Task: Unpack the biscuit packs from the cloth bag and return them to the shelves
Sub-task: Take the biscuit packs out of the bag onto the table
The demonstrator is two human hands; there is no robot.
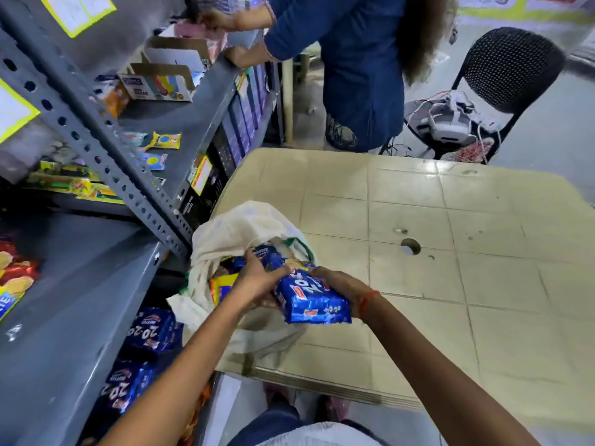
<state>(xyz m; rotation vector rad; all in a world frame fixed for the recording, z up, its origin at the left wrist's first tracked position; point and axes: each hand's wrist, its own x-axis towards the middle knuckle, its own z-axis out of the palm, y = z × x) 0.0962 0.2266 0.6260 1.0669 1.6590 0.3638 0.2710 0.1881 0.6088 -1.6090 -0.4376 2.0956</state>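
on the far left the grey shelves [80, 284] already carry matching blue packs [151, 329] on a lower level. beside them the cloth bag [238, 226] slumps open at the table [450, 252] corner, more packs inside. the left hand [257, 278] spreads its fingers over the bag's mouth and the near end of a blue biscuit pack [314, 299] — the right hand [338, 286] curls around its other end. the glossy wrapper could slip from this two-ended hold, and the limp bag, partly overhanging the edge, could slide off — spilling the rest.
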